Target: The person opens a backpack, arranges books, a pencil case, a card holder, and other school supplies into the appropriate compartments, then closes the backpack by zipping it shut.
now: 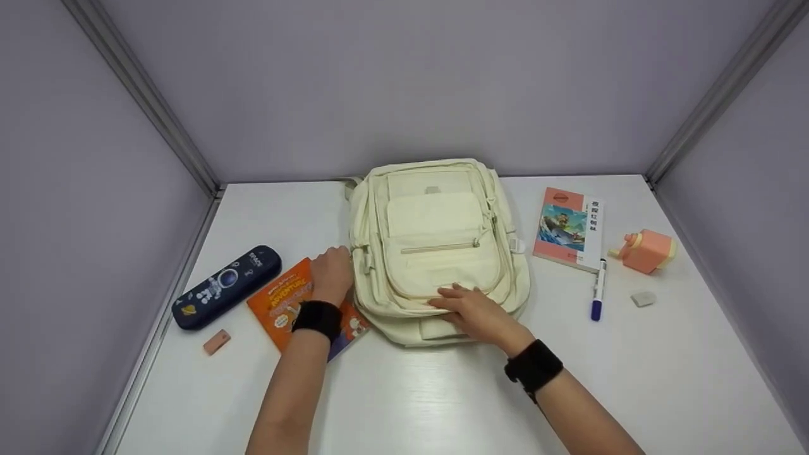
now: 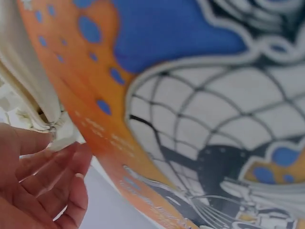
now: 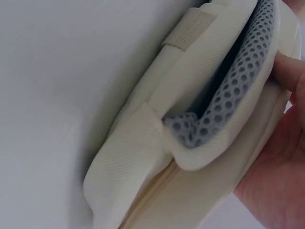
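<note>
A cream backpack [image 1: 436,215] lies on the white table with its front pocket facing up. My left hand [image 1: 333,275] is at the bag's left side, above an orange comic-style book [image 1: 281,313]. In the left wrist view, the thumb and fingers of the left hand [image 2: 52,176] pinch a zipper pull [image 2: 51,128] at the end of a zipper line; the book fills most of that view. My right hand [image 1: 477,313] rests on the lower front of the backpack, fingers spread. From the right wrist, the thumb lies near a grey mesh-lined pocket edge [image 3: 238,76].
At left are a navy pencil case [image 1: 227,287] and a pink eraser [image 1: 217,342]. To the right lie a pink-and-white book [image 1: 569,229], a blue-capped marker [image 1: 599,291], a coral pencil sharpener [image 1: 646,251] and a grey eraser [image 1: 643,298]. Panels [image 1: 404,82] enclose the back and sides.
</note>
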`<state>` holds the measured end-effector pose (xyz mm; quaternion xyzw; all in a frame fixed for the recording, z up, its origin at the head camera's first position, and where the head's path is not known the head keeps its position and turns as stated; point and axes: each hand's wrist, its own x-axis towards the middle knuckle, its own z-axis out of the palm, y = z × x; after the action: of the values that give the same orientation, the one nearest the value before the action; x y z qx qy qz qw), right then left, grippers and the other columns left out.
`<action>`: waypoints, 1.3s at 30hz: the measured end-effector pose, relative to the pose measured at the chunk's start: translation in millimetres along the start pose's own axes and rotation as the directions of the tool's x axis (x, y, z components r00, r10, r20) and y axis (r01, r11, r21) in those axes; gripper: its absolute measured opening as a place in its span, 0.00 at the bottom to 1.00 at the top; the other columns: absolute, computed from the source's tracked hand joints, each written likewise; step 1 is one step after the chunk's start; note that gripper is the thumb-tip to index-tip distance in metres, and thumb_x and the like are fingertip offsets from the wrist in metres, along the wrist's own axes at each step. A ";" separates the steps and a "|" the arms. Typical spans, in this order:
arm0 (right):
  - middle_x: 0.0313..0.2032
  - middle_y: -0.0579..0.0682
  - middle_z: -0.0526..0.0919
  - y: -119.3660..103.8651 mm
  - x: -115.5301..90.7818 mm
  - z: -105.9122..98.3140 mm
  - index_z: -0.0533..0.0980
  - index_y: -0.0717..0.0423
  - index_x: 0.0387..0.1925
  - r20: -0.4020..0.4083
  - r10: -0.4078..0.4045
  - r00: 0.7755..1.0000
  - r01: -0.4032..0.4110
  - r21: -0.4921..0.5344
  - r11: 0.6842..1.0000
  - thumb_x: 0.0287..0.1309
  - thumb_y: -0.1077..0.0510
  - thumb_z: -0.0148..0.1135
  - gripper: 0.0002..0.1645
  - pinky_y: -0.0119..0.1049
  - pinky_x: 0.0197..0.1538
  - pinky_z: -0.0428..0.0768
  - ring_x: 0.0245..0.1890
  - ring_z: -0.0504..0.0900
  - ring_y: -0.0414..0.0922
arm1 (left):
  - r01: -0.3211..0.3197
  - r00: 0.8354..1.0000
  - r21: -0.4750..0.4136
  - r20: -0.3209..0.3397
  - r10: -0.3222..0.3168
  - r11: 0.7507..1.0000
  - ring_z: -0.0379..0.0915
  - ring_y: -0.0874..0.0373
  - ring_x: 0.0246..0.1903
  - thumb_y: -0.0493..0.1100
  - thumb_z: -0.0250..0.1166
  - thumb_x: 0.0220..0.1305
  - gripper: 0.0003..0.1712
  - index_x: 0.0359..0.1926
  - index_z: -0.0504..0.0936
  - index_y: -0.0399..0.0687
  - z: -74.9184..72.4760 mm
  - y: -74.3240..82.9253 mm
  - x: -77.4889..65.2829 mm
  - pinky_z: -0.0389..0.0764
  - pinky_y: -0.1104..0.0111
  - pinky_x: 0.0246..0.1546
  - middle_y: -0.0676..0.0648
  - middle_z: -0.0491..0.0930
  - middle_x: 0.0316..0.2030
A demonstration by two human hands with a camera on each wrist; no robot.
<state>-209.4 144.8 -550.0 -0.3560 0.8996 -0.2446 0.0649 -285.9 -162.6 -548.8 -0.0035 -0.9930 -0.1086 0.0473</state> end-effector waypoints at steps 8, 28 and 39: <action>0.61 0.61 0.74 7.9 -14.5 0.1 0.76 0.56 0.61 -0.113 -0.029 0.993 0.021 -0.068 0.997 0.66 0.57 0.62 0.23 0.53 0.63 0.68 0.63 0.71 0.59 | -0.129 0.985 0.022 -0.114 0.131 0.991 0.78 0.41 0.27 0.34 0.56 0.69 0.10 0.37 0.82 0.32 -17.3 23.2 -9.4 0.80 0.50 0.31 0.37 0.79 0.30; 0.53 0.56 0.82 1.8 -13.9 -20.5 0.82 0.57 0.51 -0.213 -0.005 0.977 -0.029 -0.152 0.988 0.66 0.56 0.62 0.15 0.49 0.55 0.76 0.54 0.80 0.54 | -0.698 0.706 -0.130 0.045 0.707 0.705 0.68 0.47 0.62 0.61 0.54 0.72 0.29 0.61 0.78 0.47 -9.9 77.1 -65.5 0.63 0.52 0.64 0.45 0.76 0.60; 0.53 0.55 0.82 -1.5 -12.5 -40.4 0.82 0.56 0.50 -0.158 0.029 0.987 -0.047 -0.114 0.992 0.68 0.56 0.60 0.13 0.50 0.56 0.75 0.54 0.80 0.54 | -0.734 0.663 -0.237 -0.048 0.747 0.637 0.69 0.47 0.62 0.52 0.57 0.73 0.21 0.58 0.80 0.47 -8.7 60.9 -63.2 0.67 0.57 0.62 0.43 0.76 0.59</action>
<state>-211.0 168.1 -514.8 -0.3218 0.9214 -0.2168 -0.0221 -221.1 -104.9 -533.2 -0.4183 -0.8848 -0.1967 0.0595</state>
